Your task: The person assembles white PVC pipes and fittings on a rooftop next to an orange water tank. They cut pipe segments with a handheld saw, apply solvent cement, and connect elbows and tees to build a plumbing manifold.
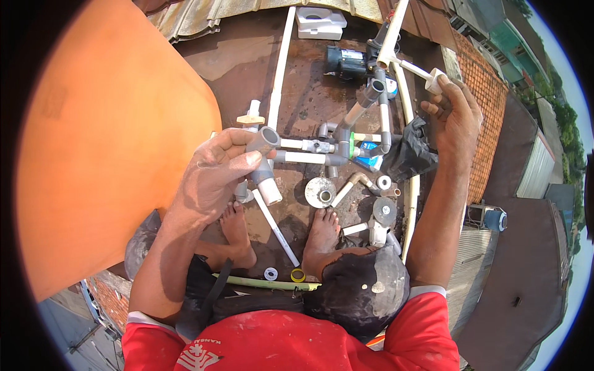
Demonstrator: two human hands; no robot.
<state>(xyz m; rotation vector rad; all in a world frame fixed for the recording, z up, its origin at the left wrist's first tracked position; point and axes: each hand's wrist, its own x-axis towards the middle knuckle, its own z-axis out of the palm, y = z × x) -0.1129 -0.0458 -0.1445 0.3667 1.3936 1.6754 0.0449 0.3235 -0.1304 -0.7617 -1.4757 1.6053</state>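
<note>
My left hand (213,176) is shut on a grey plastic tee fitting (265,162) with a short white pipe stub at its lower end. My right hand (455,114) is raised at the upper right, its fingers around a white elbow fitting (435,80) on the end of a thin white pipe (413,68). That pipe joins a larger white pipe (392,34) running up out of view. Below both hands lies an assembly of grey and white pipes and valves (346,139) on a brown rooftop (309,93).
A big orange tank (105,136) fills the left. A dark pump (346,62) sits at the top. Loose fittings, a black bag (411,154), tape rolls (297,274) and my bare feet (322,232) lie on the roof. The roof edge drops off at right.
</note>
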